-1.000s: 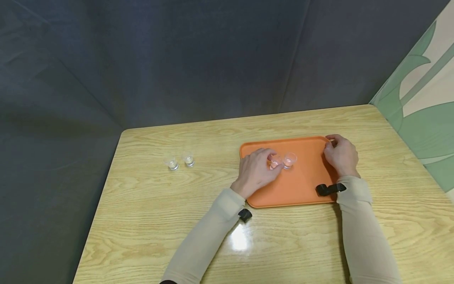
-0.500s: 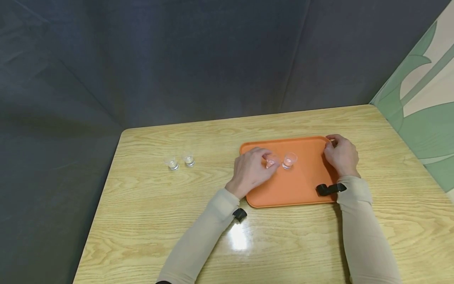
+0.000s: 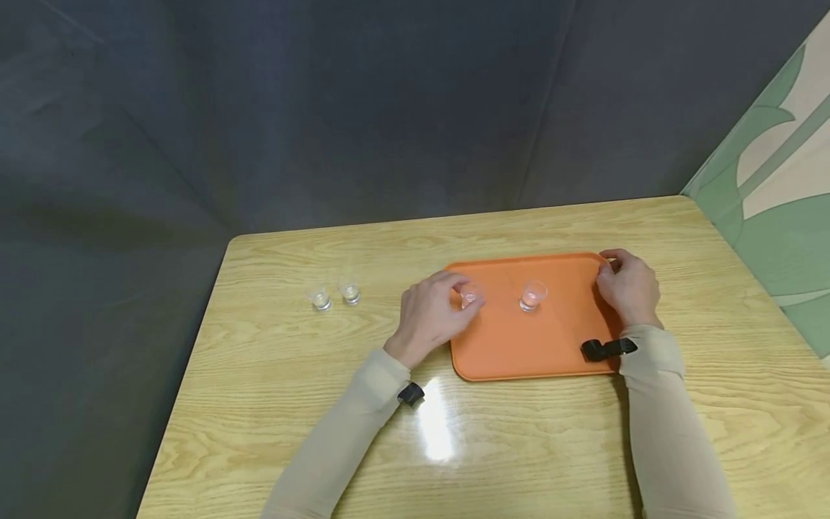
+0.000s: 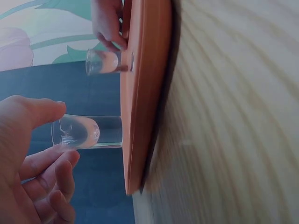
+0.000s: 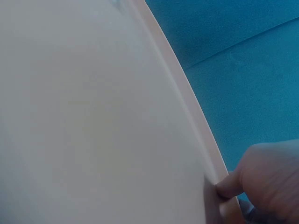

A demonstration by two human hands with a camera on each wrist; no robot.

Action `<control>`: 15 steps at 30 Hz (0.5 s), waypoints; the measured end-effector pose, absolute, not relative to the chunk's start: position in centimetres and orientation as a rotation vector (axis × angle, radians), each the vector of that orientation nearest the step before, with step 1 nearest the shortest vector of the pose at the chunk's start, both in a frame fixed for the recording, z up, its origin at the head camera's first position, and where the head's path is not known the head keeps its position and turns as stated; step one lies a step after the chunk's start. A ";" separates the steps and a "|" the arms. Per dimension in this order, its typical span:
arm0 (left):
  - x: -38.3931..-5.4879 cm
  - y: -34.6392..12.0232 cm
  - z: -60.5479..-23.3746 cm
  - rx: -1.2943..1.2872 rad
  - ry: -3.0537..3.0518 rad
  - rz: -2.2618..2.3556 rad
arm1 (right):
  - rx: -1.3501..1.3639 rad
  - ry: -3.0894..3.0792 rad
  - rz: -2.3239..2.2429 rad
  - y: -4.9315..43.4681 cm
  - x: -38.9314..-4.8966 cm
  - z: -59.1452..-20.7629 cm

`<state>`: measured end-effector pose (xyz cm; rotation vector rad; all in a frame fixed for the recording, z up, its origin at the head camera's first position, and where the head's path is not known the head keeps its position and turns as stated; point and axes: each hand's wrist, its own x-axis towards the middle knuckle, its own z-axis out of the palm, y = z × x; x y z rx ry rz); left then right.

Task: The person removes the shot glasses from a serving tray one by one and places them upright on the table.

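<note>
My left hand (image 3: pixel 428 311) pinches a small clear shot glass (image 4: pixel 88 132) near its mouth, between thumb and fingers. The glass is over the left end of the orange tray (image 3: pixel 506 346), its base close to the surface; whether it touches cannot be told. A second shot glass (image 3: pixel 533 295) stands upright near the tray's middle. At the far right corner my right hand (image 3: pixel 630 288) grips the tray's rim, with the thumb (image 5: pixel 230 185) over the inner side in the right wrist view.
Two more shot glasses, a left one (image 3: pixel 320 299) and a right one (image 3: pixel 350 292), stand on the wooden table (image 3: pixel 272 404) left of the tray. A dark cloth (image 3: pixel 389 108) hangs behind the table, and a patterned wall covering (image 3: pixel 784 216) is at the right.
My left hand has moved left across the tray with its shot glass, away from the glass near the middle. My right hand keeps its place on the rim.
</note>
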<state>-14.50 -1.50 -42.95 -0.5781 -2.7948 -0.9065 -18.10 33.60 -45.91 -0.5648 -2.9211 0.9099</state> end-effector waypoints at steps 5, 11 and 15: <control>-14.5 -3.1 -42.9 -0.533 -2.777 -0.907 | -0.558 -2.915 0.913 33.6 -18.2 -45.9; -14.5 -4.6 -43.1 -0.484 -2.749 -0.920 | -0.569 -2.925 0.910 33.8 -18.2 -46.0; -14.5 -5.6 -43.0 -0.442 -2.748 -0.933 | -0.575 -2.932 0.910 33.8 -18.2 -46.0</control>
